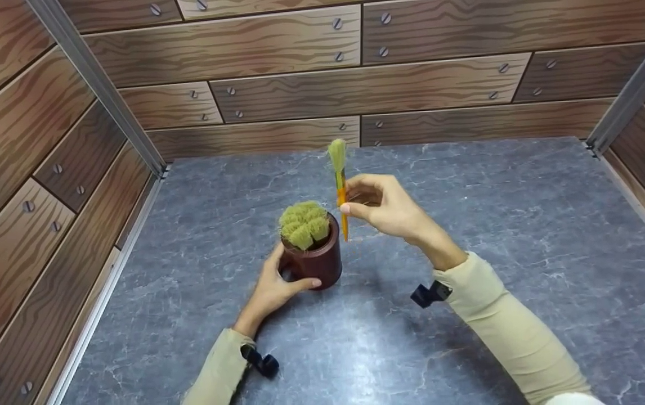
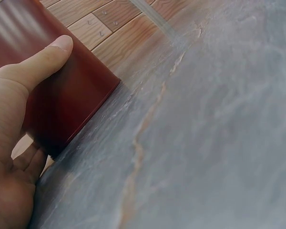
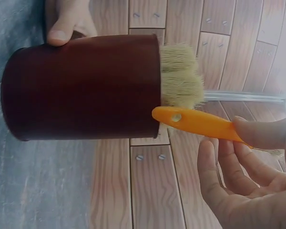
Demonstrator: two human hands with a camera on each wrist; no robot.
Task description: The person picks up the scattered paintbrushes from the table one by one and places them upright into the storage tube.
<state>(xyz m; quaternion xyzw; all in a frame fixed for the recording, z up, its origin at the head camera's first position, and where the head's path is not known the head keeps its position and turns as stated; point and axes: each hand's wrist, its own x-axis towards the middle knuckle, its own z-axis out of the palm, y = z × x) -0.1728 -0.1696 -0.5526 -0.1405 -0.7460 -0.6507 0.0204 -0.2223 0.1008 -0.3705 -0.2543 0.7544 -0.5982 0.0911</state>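
Observation:
A dark red-brown cylindrical pot (image 1: 322, 264) stands on the table, with the pale bristle heads of several brushes (image 1: 303, 222) above its rim. My left hand (image 1: 274, 287) grips the pot's near left side low down, the thumb lying across its wall (image 2: 81, 90). Between thumb and fingers, my right hand (image 1: 390, 208) pinches a paintbrush (image 1: 341, 191) with an orange handle. The brush is upright, its bristles on top, and its handle end is just right of the pot's rim. In the right wrist view the handle (image 3: 200, 122) overlaps the rim; the contact is unclear. Handles inside the pot are hidden.
The grey marbled tabletop (image 1: 215, 225) spreads around the pot. Wood-patterned panels (image 1: 283, 90) wall in the back and both sides, with metal posts (image 1: 97, 84) at the corners. A small black camera mount (image 1: 432, 293) sits on each sleeve cuff.

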